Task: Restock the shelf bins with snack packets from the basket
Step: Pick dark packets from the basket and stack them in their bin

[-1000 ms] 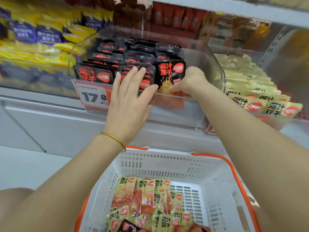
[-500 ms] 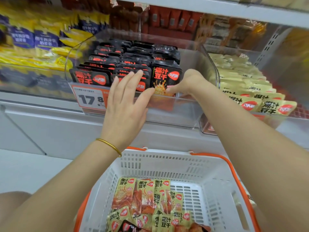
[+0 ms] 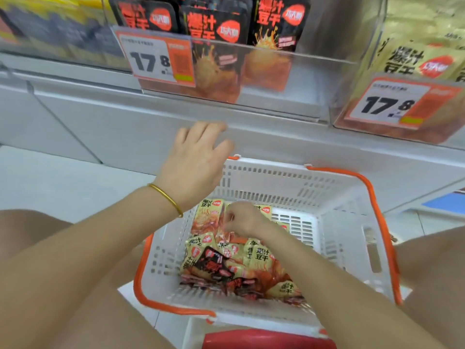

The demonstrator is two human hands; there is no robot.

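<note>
Top edge crops black packets (image 3: 214, 26); right hand (image 3: 242, 219) fingers curled under, grasp unclear; left hand (image 3: 195, 159) fingertips blurred.

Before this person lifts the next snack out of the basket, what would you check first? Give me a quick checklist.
1. Stock in the basket: ok. Yellow packets and a few black packets lie in it.
2. Right hand has a packet: cannot tell. Its fingers curl down onto the yellow packets, but the grip is hidden.
3. Left hand free: ok. It is open above the basket's rim and holds nothing.
4. Room in the black bin: ok. There is bare space at its right side.
5. Room in the yellow bin: cannot tell. Only its front shows.
</note>
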